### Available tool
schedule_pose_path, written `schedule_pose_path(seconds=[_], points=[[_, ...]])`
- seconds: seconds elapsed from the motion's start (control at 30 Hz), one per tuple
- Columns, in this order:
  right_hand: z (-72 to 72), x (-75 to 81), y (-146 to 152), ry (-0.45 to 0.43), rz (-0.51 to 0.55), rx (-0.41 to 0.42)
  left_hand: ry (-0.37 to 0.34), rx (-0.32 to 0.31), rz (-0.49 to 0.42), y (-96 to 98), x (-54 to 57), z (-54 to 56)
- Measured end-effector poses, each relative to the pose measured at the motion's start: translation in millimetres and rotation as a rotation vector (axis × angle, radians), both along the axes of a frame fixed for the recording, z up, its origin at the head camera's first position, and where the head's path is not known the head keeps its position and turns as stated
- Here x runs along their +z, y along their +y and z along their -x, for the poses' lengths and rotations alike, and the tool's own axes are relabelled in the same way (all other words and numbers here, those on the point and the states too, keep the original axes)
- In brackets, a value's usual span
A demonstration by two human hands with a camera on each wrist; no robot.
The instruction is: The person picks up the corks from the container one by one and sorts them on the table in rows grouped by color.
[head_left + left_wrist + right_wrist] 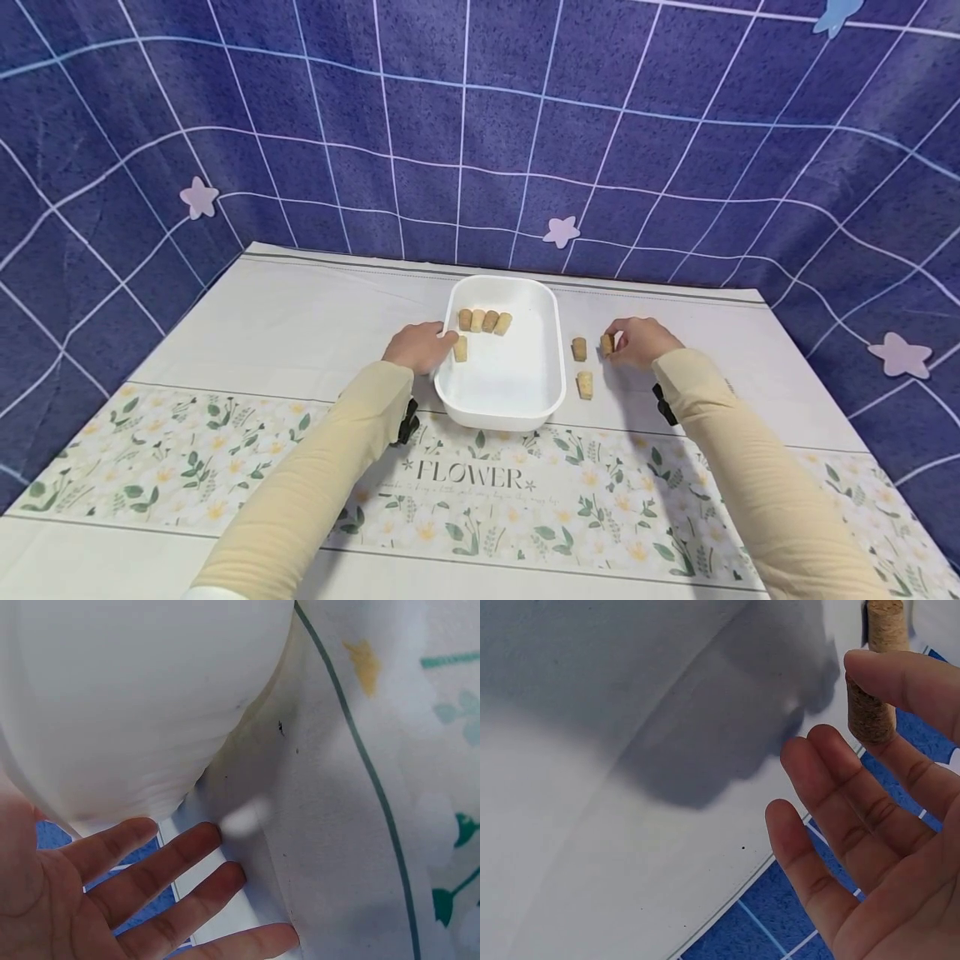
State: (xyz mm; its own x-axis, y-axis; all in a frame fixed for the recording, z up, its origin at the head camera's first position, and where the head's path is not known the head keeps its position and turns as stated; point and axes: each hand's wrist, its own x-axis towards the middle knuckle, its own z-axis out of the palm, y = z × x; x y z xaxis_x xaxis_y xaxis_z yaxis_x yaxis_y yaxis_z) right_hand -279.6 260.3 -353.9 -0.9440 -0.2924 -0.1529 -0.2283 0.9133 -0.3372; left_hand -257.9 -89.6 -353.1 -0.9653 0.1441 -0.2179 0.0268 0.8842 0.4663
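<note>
Five corks [477, 320] sit in the tub [498, 421], two beside it on the worktop [330, 292]. The right hand [641, 342] pinches another cork [871, 718] — a slack hold could drop it. The left hand [418, 347] grips the tub's rim; a tug there could jumble the five.

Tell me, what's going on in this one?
A person's bare right hand pinches a small brown cylindrical cork just right of a deep white rounded-rectangular tray. The left hand rests at the tray's left rim. Five similar corks are inside the tray, four in a row and one apart. Two others are on the white flower-printed table cover, between tray and right hand.
</note>
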Motion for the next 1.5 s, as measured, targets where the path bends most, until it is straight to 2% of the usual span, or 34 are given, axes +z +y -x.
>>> schedule_pose_path(seconds=[0.23, 0.47, 0.73, 0.97, 1.5], points=[[3.0, -8.3, 0.8, -0.003, -0.027, -0.019, -0.013, 0.003, 0.001, 0.9, 0.2, 0.4], [2.2, -8.4, -0.2, -0.003, -0.05, -0.032, -0.023, 0.014, -0.013, 0.2, -0.8, -0.1], [3.5, -12.5, 2.0, 0.017, -0.062, -0.02, 0.004, -0.004, 0.0, 0.3, -2.9, 2.4], [3.3, -13.6, 1.1, 0.001, -0.073, -0.028, -0.009, 0.007, -0.004, -0.2, -5.7, 3.3], [5.0, -13.1, -1.1, -0.046, -0.089, -0.034, -0.034, 0.031, -0.024, 1.6, -1.2, -0.8]])
